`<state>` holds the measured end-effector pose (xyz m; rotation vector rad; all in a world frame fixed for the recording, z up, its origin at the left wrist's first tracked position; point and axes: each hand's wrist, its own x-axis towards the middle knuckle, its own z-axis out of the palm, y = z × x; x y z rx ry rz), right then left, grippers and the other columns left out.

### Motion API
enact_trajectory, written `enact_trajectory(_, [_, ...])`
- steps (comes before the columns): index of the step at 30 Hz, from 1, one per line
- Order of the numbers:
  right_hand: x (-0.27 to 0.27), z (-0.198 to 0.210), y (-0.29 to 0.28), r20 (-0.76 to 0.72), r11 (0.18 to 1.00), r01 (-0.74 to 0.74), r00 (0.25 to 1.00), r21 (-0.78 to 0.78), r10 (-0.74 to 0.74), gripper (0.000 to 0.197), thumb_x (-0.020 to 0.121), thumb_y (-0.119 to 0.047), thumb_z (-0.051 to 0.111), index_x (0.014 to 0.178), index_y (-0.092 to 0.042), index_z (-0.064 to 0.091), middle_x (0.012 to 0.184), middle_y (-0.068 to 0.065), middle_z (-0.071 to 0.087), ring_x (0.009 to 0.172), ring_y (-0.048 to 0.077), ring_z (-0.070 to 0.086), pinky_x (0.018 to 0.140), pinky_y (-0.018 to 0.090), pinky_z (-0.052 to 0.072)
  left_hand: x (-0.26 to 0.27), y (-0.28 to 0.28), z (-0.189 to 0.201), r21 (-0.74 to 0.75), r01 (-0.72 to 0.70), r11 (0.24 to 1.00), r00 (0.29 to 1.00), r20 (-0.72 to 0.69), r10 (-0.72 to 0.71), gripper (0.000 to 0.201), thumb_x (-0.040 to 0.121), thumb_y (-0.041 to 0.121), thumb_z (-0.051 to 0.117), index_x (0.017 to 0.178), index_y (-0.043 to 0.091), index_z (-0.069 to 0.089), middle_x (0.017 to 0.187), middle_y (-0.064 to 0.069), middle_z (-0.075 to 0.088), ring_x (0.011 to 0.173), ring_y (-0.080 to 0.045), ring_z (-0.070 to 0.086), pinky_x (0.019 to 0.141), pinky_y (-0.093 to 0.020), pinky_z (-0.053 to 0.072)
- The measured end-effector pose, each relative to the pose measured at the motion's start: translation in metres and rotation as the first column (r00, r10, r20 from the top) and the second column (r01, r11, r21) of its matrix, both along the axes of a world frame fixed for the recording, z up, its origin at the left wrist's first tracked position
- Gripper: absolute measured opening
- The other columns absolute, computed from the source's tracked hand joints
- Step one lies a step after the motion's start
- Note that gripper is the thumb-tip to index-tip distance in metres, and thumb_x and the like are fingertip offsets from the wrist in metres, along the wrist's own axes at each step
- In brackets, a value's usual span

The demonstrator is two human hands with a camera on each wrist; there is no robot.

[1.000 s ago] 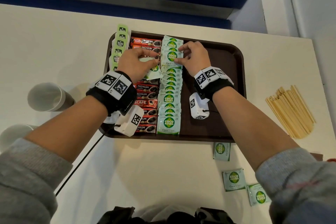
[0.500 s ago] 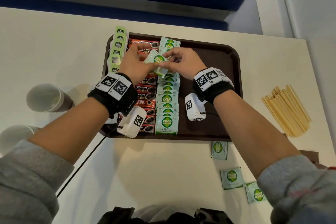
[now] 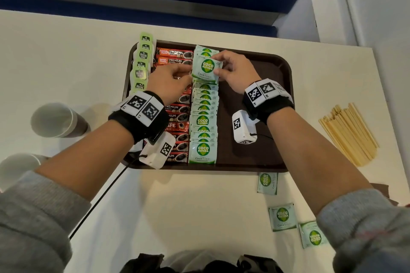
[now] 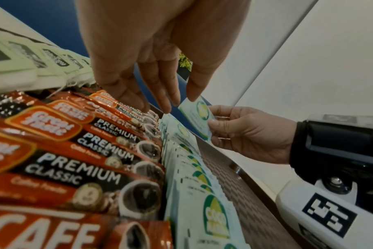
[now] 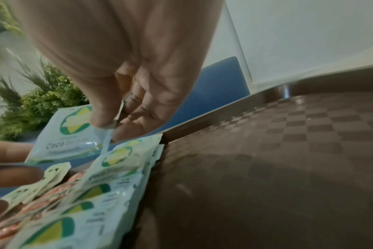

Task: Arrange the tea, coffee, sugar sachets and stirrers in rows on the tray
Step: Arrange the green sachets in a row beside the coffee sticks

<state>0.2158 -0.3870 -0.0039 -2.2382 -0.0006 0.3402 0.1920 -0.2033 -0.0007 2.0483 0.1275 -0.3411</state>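
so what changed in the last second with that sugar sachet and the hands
The Coco Sugar sachet left the left hand, whose fingertip now only touches its edge, and went to the right hand, which pinches its right edge above the sugar row. The tray, loose sachets and stirrers stayed put.

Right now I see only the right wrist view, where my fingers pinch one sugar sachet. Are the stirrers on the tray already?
Observer: No. The stirrers lie in a bundle on the table, to the right of the tray.
Operator: Are any sugar sachets outside the tray?
Observer: Yes, three loose sachets lie on the table by the tray's near right corner.
Operator: Does my left hand grip the sachet too?
Observer: No. The left hand only touches the left edge of the held sachet with straight fingertips; the right hand alone pinches it.
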Motion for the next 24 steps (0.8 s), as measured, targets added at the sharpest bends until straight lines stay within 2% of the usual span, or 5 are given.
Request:
enact_trajectory(4, [-0.003,-0.005,-0.003,-0.020,0.997,-0.012,1.000,-0.073,0.011,0.030,0.089,-0.009,0.060,0.117,-0.020,0.061,0.105,0.000,0.065,0.091,0.018,0.062,0.087,0.034,0.053,-0.001,-0.003,-0.001,0.091,0.088,0.992,0.996,-0.028,-0.086,0.035,0.091,0.022,0.059,0.126,0.018,0.061,0.117,0.004,0.066,0.100,-0.006,0.056,0.095,-0.021,0.041])
enact_trajectory(10, [-0.008,-0.013,-0.003,-0.003,0.997,0.029,1.000,-0.065,-0.030,0.030,0.086,-0.010,0.065,0.114,-0.021,0.063,0.104,0.013,0.063,0.083,0.014,0.056,0.080,0.027,0.050,-0.002,-0.004,-0.002,0.169,0.188,0.968,0.981,-0.083,-0.176,0.042,0.092,0.029,0.057,0.133,0.019,0.055,0.125,0.003,0.063,0.116,-0.013,0.056,0.099,-0.023,0.038])
enact_trajectory(15, [-0.009,-0.016,-0.003,0.048,0.994,0.080,0.996,-0.072,-0.077,0.029,0.081,-0.008,0.070,0.109,-0.016,0.066,0.102,0.003,0.060,0.071,0.003,0.050,0.064,-0.001,0.040,-0.002,-0.005,0.002,0.186,0.212,0.959,0.976,-0.086,-0.199,0.041,0.091,0.028,0.058,0.131,0.019,0.056,0.128,0.000,0.062,0.117,-0.016,0.056,0.097,-0.023,0.038])
enact_trajectory(21, [-0.006,-0.016,0.002,0.093,0.990,0.084,0.993,-0.111,-0.073,0.028,0.080,-0.007,0.071,0.107,-0.013,0.067,0.111,0.003,0.054,0.080,0.011,0.057,0.079,0.017,0.049,-0.003,-0.009,0.001,0.202,0.253,0.946,0.967,-0.097,-0.237,0.035,0.089,0.029,0.060,0.124,0.023,0.062,0.121,0.003,0.065,0.112,-0.016,0.059,0.092,-0.023,0.040])
enact_trajectory(24, [-0.007,-0.018,0.002,0.101,0.987,0.128,0.988,-0.092,-0.118,0.029,0.079,-0.007,0.072,0.106,-0.013,0.065,0.109,0.000,0.049,0.079,0.011,0.057,0.079,0.017,0.048,-0.003,-0.009,0.000,0.187,0.273,0.944,0.960,-0.114,-0.255,0.033,0.089,0.029,0.060,0.121,0.025,0.063,0.118,0.003,0.067,0.109,-0.016,0.060,0.091,-0.023,0.042])
